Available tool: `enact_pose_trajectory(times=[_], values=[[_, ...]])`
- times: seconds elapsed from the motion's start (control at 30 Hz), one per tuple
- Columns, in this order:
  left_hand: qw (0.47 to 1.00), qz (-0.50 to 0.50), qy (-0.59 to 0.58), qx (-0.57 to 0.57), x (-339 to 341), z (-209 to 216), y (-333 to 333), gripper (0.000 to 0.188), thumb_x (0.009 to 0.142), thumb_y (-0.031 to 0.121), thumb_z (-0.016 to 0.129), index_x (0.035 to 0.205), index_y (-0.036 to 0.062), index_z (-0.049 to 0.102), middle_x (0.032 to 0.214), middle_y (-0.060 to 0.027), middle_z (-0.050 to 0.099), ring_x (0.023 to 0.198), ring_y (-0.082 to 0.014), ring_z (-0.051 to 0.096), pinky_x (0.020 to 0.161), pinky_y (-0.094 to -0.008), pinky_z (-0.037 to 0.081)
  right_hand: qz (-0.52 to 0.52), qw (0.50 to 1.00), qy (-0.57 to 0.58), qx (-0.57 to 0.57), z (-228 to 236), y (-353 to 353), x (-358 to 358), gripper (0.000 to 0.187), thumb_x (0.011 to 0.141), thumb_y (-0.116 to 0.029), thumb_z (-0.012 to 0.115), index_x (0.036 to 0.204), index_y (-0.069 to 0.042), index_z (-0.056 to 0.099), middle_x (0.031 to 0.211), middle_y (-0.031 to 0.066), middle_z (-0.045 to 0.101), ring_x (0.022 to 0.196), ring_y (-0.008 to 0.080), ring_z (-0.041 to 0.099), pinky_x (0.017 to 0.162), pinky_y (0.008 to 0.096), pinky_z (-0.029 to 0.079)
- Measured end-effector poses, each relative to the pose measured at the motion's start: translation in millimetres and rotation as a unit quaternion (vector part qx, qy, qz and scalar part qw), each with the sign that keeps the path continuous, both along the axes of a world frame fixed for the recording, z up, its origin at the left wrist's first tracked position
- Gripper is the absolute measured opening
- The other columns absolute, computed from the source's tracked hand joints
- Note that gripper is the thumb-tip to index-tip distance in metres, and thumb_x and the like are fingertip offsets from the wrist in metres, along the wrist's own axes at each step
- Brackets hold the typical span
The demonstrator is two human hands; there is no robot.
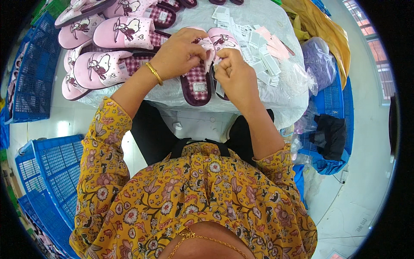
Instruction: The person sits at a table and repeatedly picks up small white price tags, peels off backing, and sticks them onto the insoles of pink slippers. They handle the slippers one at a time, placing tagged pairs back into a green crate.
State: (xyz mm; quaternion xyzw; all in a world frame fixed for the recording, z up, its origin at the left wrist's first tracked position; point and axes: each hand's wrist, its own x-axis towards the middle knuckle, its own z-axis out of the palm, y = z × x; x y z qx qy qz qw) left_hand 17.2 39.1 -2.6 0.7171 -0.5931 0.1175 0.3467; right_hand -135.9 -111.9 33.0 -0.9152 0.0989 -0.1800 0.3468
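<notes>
A pair of pink slippers with a cartoon print and plaid insoles lies in front of me, toes pointing away. My left hand (179, 54) curls its fingers on the upper's edge of the left slipper (196, 94). Closed in a pinch, my right hand (236, 80) is at the opening of the right slipper (225, 38). Whatever its fingertips hold is hidden. Paper tags (269, 62), white and pink, lie spread beside that hand. On the left are several more pink slippers (125, 33), some stacked on others.
The work surface has a whitish plastic cover (282, 99). Blue crates stand at the left, one higher (32, 73) and one lower (60, 168). At the right, a blue crate (343, 110) holds a dark cloth (330, 136), near a purple plastic-wrapped bundle (318, 60).
</notes>
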Motion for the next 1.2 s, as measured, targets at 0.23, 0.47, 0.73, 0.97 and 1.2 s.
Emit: enact_pose_trajectory(times=[0.23, 0.47, 0.73, 0.97, 1.2], values=[[0.993, 0.086, -0.05, 0.069, -6.9, -16.9, -9.0, 0.025, 0.075, 0.016, 0.068, 0.1, 0.0147, 0.072, 0.136, -0.0065, 0.054, 0.125, -0.0286, 0.05, 0.105, -0.0416, 0.038, 0.01, 0.979, 0.071, -0.189, -6.9, 5.2, 6.3, 0.026, 0.081, -0.01, 0.065, 0.105, -0.01, 0.056, 0.072, 0.0138, 0.067, 0.068, 0.0341, 0.066, 0.063, 0.0463, 0.049], [0.991, 0.078, 0.057, 0.097, 1.7, -25.9, -10.3, 0.021, 0.074, 0.018, 0.07, 0.095, 0.0182, 0.073, 0.135, -0.0032, 0.054, 0.123, -0.0269, 0.048, 0.101, -0.0416, 0.039, 0.022, 0.978, 0.074, -0.196, -10.7, 1.5, 10.9, 0.026, 0.081, -0.009, 0.064, 0.106, -0.009, 0.055, 0.072, 0.0152, 0.067, 0.068, 0.0359, 0.066, 0.062, 0.0482, 0.049], [0.995, 0.072, 0.058, 0.041, 0.3, -36.9, -10.4, 0.027, 0.074, 0.018, 0.07, 0.101, 0.0199, 0.075, 0.136, -0.0028, 0.054, 0.125, -0.0267, 0.046, 0.102, -0.0406, 0.035, 0.033, 0.981, 0.102, -0.164, -19.8, -1.1, 27.2, 0.026, 0.081, -0.008, 0.062, 0.107, -0.004, 0.055, 0.075, 0.0178, 0.067, 0.071, 0.0379, 0.067, 0.065, 0.0494, 0.05], [0.993, 0.081, 0.067, 0.051, -1.4, -36.2, -10.4, 0.029, 0.072, 0.017, 0.067, 0.101, 0.0189, 0.075, 0.137, -0.0027, 0.053, 0.126, -0.0268, 0.046, 0.102, -0.0412, 0.035, 0.024, 0.978, 0.139, -0.154, -18.8, 0.2, 32.3, 0.028, 0.08, -0.009, 0.063, 0.107, -0.004, 0.057, 0.079, 0.0197, 0.068, 0.076, 0.0384, 0.068, 0.07, 0.0495, 0.051], [0.993, 0.082, 0.067, 0.054, -1.7, -36.8, -11.3, 0.03, 0.072, 0.017, 0.067, 0.102, 0.0191, 0.074, 0.137, -0.003, 0.053, 0.126, -0.0273, 0.046, 0.101, -0.0417, 0.035, 0.029, 0.978, 0.174, -0.114, -17.4, -5.6, 35.5, 0.03, 0.077, -0.01, 0.066, 0.106, -0.005, 0.057, 0.083, 0.0196, 0.069, 0.081, 0.0387, 0.068, 0.074, 0.0481, 0.051]])
